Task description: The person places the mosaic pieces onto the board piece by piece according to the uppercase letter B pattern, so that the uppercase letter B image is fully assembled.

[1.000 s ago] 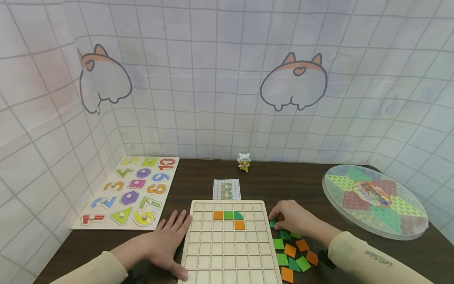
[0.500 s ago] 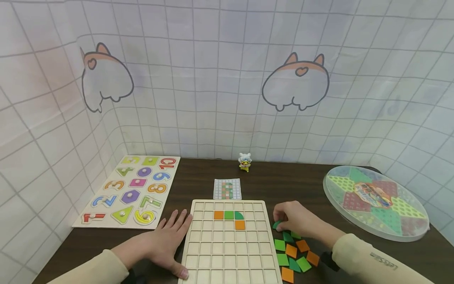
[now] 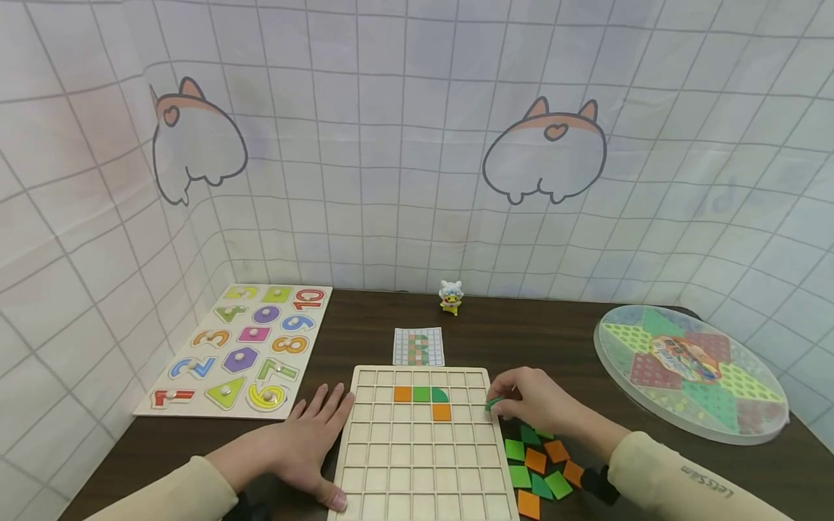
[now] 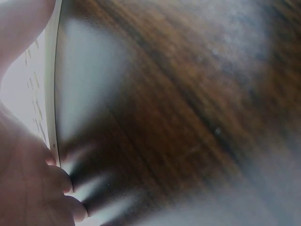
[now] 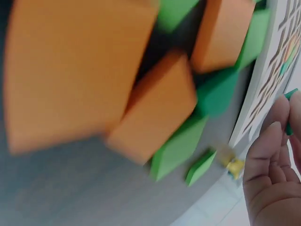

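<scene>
A pale wooden grid board (image 3: 400,456) lies at the middle of the table. On it sit an orange square tile (image 3: 402,394), a light green square tile (image 3: 421,394), a dark green quarter-round tile (image 3: 439,395) and another orange square (image 3: 441,412). My left hand (image 3: 301,447) rests spread along the board's left edge, fingers straight. Between thumb and fingertips my right hand (image 3: 536,398) pinches a dark green tile (image 3: 493,404) above the board's right edge. Fingers partly cover that tile, so its full outline is hidden; the right wrist view shows its green edge (image 5: 289,128).
Several loose orange and green tiles (image 3: 536,461) lie right of the board. Behind it are a printed pattern card (image 3: 418,347) and a small figurine (image 3: 450,297). A number puzzle (image 3: 237,347) stands at left, a round Chinese checkers board (image 3: 691,373) at right.
My right hand has lifted the dark green tile from beside the pile and brought it left to the board's edge. The left hand stays in place.
</scene>
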Demonstrator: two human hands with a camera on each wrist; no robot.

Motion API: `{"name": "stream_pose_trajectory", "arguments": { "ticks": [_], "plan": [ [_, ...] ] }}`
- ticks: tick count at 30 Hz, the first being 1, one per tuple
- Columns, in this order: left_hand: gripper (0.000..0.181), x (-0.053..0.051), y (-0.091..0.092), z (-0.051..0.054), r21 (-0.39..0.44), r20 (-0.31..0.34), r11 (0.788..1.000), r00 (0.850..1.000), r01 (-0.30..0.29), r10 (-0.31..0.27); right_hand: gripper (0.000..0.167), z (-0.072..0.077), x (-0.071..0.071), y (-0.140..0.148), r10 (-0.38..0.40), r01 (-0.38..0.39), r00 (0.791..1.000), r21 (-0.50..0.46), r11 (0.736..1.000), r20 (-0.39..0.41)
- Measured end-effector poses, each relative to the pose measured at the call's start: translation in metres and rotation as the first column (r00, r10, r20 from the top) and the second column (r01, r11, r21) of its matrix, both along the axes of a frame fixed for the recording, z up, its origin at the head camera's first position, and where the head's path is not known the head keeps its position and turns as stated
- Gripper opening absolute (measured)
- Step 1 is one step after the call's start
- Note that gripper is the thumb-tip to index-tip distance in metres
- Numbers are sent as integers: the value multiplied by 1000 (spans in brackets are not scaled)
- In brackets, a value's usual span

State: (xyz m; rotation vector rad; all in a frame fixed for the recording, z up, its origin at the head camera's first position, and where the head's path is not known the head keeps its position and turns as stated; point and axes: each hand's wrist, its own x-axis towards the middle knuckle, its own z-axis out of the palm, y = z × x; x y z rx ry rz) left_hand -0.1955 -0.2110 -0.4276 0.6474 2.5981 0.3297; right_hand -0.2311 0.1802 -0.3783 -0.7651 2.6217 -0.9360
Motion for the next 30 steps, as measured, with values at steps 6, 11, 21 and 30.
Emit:
{"name": "stream_pose_trajectory", "arguments": {
  "ticks": [6,11,21,30],
  "plan": [
    [149,0,0,-1,16,-14,1000,1000,9,-9,7,0,7,-19,-23,28,997,-59,998,75],
    [149,-1,-1,-2,12,-11,1000,1000,10,-10,11,0,10,-31,-41,50,994,-92,995,97],
    [150,0,-1,-2,-1,-8,1000,1000,4,-4,12,-4,12,-49,-102,146,971,-197,969,217],
    [151,-1,-1,-3,2,-2,1000,1000,0,0,5,-4,17,-64,-117,174,947,-170,970,300]
  ]
}}
